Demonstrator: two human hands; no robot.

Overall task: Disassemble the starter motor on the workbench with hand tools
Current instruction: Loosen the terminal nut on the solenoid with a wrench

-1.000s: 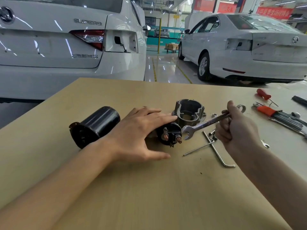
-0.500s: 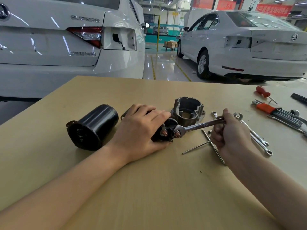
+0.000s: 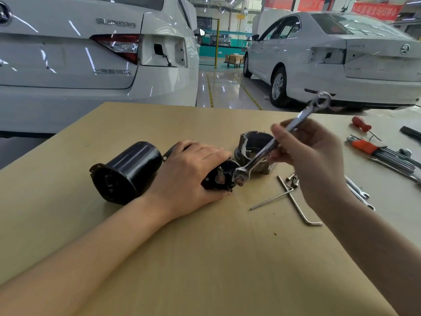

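Observation:
My left hand [image 3: 191, 176] grips the black solenoid [image 3: 222, 176] and holds it down on the wooden workbench [image 3: 205, 258]. Two copper terminal studs face me on its end. My right hand [image 3: 312, 160] holds a silver combination wrench [image 3: 273, 144], tilted up to the right. Its open jaw sits on the right stud [image 3: 239, 179]. The black cylindrical motor housing [image 3: 125, 172] lies on its side left of my left hand. The grey cast nose housing [image 3: 252, 144] stands just behind the solenoid, partly hidden by the wrench.
Two L-shaped hex keys [image 3: 291, 199] and small loose bolts [image 3: 292, 180] lie right of the solenoid. More wrenches [image 3: 357, 190], a hex key set with an orange holder [image 3: 376, 151] and a red screwdriver [image 3: 362, 126] lie at the right. Two white cars stand beyond the bench.
My left hand has closed on the solenoid. My right hand has swung the wrench handle upward with the jaw on the right terminal stud.

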